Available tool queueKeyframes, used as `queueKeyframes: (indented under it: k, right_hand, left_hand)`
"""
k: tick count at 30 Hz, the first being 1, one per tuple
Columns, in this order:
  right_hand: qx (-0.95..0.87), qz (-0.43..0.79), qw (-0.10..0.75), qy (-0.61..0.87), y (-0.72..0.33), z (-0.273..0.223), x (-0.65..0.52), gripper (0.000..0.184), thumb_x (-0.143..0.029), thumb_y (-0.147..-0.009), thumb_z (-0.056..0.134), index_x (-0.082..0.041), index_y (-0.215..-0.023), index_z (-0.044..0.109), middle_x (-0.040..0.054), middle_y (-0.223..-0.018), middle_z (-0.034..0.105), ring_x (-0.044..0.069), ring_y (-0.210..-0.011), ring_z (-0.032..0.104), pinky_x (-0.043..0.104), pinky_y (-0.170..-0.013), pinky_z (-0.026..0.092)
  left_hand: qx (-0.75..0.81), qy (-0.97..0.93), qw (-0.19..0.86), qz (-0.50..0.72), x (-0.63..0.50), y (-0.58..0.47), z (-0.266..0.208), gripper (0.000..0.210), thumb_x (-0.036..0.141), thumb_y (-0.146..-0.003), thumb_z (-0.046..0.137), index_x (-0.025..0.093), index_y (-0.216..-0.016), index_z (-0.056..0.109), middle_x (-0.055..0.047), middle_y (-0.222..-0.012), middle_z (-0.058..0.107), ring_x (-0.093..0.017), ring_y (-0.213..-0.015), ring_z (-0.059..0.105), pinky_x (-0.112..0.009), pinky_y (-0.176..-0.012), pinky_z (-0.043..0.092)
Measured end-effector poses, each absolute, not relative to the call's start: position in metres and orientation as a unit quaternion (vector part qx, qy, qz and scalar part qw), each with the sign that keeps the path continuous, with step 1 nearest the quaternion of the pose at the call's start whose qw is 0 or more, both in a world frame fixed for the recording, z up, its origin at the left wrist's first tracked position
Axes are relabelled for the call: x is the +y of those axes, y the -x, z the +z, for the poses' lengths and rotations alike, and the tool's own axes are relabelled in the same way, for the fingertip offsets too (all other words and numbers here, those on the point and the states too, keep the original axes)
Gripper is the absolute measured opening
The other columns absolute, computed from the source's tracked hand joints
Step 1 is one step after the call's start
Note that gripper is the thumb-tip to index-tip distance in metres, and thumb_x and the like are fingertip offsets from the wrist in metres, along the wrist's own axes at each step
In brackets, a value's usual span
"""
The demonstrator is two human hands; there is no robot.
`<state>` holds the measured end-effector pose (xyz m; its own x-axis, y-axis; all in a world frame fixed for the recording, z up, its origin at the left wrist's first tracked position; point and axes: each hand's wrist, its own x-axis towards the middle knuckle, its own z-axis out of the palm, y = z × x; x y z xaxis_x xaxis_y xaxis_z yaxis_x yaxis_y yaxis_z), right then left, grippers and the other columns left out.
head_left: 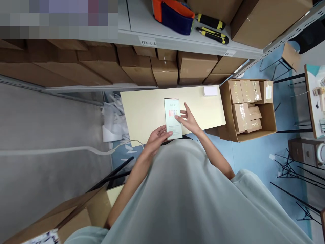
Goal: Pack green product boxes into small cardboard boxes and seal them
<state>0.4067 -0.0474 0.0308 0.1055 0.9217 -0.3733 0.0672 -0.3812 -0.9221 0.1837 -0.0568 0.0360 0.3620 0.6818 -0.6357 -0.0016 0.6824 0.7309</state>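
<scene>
Close to my body, a thin light-blue box [173, 123] with a row of small coloured pictures is held between both hands over the cream tabletop [144, 112]. My left hand [157, 137] grips its lower left side, thumb on the front face. On the other side, my right hand [188, 119] has its thumb on the front and fingers along the right edge, the index finger stretched out. At the table's far right edge lies a small white stack of labels or cards [210, 90].
Right of the table, an open carton [273, 118] contains several taped brown boxes. A shelf [177, 42] runs behind, with cartons below and cutter knives [213, 35] beside a blue-orange pouch [175, 17] above. White crumpled wrapping [114, 118] and a pale cable [93, 149] are at left.
</scene>
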Motion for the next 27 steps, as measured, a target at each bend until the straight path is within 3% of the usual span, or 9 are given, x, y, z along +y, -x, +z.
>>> queueKeyframes:
  k: [7, 11, 17, 21, 27]
  right_hand:
    - [-0.498, 0.447, 0.266, 0.694, -0.422, 0.048, -0.036, 0.120, -0.063, -0.096, 0.080, -0.035, -0.184, 0.002, 0.0165, -0.161, 0.060, 0.031, -0.117, 0.074, 0.053, -0.104, 0.066]
    - [-0.477, 0.500, 0.344, 0.635, -0.447, 0.034, -0.036, 0.122, -0.060, -0.094, 0.083, -0.034, -0.184, 0.005, 0.0127, -0.151, 0.066, 0.025, -0.109, 0.075, 0.043, -0.097, 0.069]
    - [-0.447, 0.621, 0.388, 0.514, -0.475, 0.026, -0.032, 0.127, -0.067, -0.090, 0.085, -0.029, -0.184, 0.008, 0.0120, -0.143, 0.070, 0.022, -0.109, 0.076, 0.040, -0.100, 0.068]
    - [-0.485, 0.609, 0.381, 0.500, -0.473, 0.042, -0.032, 0.119, -0.067, -0.093, 0.083, -0.034, -0.182, 0.012, 0.0140, -0.152, 0.064, 0.024, -0.118, 0.074, 0.041, -0.102, 0.067]
    - [-0.539, 0.502, 0.407, 0.540, -0.456, 0.062, -0.038, 0.080, -0.067, -0.096, 0.077, -0.032, -0.160, 0.044, 0.0141, -0.159, 0.056, 0.025, -0.126, 0.071, 0.041, -0.103, 0.066]
  left_hand:
    - [0.657, -0.495, 0.495, 0.282, -0.070, -0.225, 0.024, 0.084, 0.048, -0.064, 0.100, 0.026, -0.138, 0.067, -0.012, -0.137, 0.073, -0.036, -0.132, 0.070, -0.046, -0.096, 0.067]
    - [0.601, -0.482, 0.572, 0.282, -0.074, -0.229, 0.034, 0.085, 0.058, -0.073, 0.095, 0.025, -0.145, 0.063, -0.015, -0.148, 0.069, -0.036, -0.137, 0.069, -0.043, -0.090, 0.069]
    - [0.513, -0.362, 0.747, 0.218, -0.066, -0.219, 0.040, 0.089, 0.064, -0.069, 0.100, 0.019, -0.139, 0.070, -0.019, -0.136, 0.079, -0.038, -0.135, 0.072, -0.054, -0.114, 0.061]
    - [0.529, -0.395, 0.712, 0.240, -0.059, -0.218, 0.039, 0.091, 0.060, -0.056, 0.107, 0.021, -0.132, 0.075, -0.016, -0.132, 0.081, -0.039, -0.133, 0.074, -0.056, -0.116, 0.060]
    - [0.552, -0.430, 0.663, 0.264, -0.051, -0.204, 0.027, 0.099, 0.054, -0.052, 0.108, 0.021, -0.137, 0.068, -0.014, -0.135, 0.076, -0.036, -0.129, 0.074, -0.053, -0.109, 0.065]
